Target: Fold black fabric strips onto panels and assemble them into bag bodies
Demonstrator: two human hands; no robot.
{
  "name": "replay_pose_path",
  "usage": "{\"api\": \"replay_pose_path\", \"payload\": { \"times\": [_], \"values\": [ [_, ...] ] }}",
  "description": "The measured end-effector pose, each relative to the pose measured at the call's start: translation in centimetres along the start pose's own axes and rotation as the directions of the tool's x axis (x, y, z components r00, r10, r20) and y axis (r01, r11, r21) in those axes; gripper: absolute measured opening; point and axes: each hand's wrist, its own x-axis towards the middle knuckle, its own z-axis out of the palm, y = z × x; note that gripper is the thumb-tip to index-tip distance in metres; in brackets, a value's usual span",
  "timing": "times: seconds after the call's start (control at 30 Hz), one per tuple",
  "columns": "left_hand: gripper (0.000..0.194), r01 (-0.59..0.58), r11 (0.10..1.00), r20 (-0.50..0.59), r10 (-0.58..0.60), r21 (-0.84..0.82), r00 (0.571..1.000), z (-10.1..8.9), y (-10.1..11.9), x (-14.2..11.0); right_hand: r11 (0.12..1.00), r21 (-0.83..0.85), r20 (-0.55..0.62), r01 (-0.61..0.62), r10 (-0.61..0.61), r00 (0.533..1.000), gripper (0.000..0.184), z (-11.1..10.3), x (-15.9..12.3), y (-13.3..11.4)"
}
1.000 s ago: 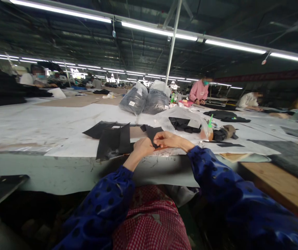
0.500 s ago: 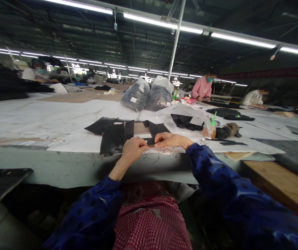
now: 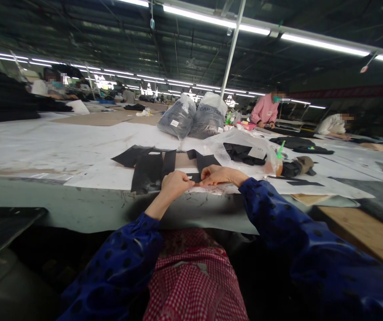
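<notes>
My left hand (image 3: 174, 183) and my right hand (image 3: 220, 175) meet at the near edge of a long white cutting table (image 3: 54, 151). Both are closed in a pinch on a small black fabric piece (image 3: 195, 177) that lies between their fingertips. Just beyond them lie several flat black fabric pieces (image 3: 147, 169), and a further strip (image 3: 208, 161) lies behind my right hand. Blue dotted sleeves cover both my arms.
A clear plastic bag with black pieces (image 3: 241, 151) and a small bottle with a green cap (image 3: 278, 161) sit right of my hands. Two filled grey bags (image 3: 191, 117) stand farther back. Other people work at tables behind, one in pink (image 3: 268, 111). A wooden board (image 3: 365, 232) lies at right.
The view has tilted slightly and my hands stay together at the table edge, with my left fingers shifted closer onto the small black piece.
</notes>
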Motion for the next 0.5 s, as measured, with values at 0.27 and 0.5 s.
{"api": "replay_pose_path", "payload": {
  "times": [0.27, 0.5],
  "values": [
    [0.015, 0.013, 0.999, 0.046, -0.016, 0.048, 0.999, 0.0, 0.4, 0.5, 0.996, 0.012, -0.006, -0.085, 0.085, 0.996, 0.034, 0.3, 0.7, -0.6],
    [0.017, -0.01, 0.998, 0.07, 0.005, 0.068, 0.998, -0.3, 0.6, 0.4, 0.997, -0.024, 0.037, -0.079, 0.08, 0.996, 0.04, 0.3, 0.8, -1.0]
  ]
}}
